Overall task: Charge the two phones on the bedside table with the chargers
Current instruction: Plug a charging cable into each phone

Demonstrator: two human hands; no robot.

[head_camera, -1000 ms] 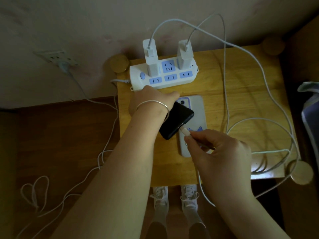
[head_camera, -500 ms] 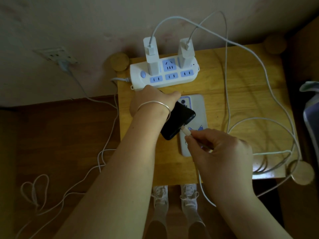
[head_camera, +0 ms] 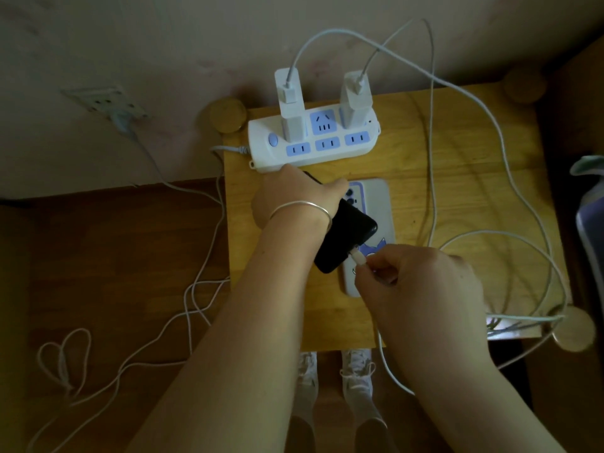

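My left hand [head_camera: 294, 197], with a silver bangle on the wrist, grips a black phone [head_camera: 346, 237] and holds it tilted above the wooden bedside table [head_camera: 457, 178]. My right hand [head_camera: 421, 282] pinches a white cable plug [head_camera: 359, 257] whose tip touches the black phone's bottom edge. A white phone [head_camera: 376, 204] in a case with a blue cartoon lies flat on the table, partly under the black phone and my right hand. Two white charger bricks [head_camera: 291, 103] [head_camera: 355, 98] stand in a white power strip [head_camera: 313, 143] at the table's back.
White cables [head_camera: 510, 243] loop over the right half of the table and hang off its front right corner. The strip's cord runs left to a wall socket [head_camera: 108, 103]. More cable lies on the brown floor [head_camera: 98, 256]. My white shoes [head_camera: 356, 371] show below the table's front edge.
The plug in my right hand has closed the small gap and now touches the black phone's bottom port. My left hand keeps the phone almost still.
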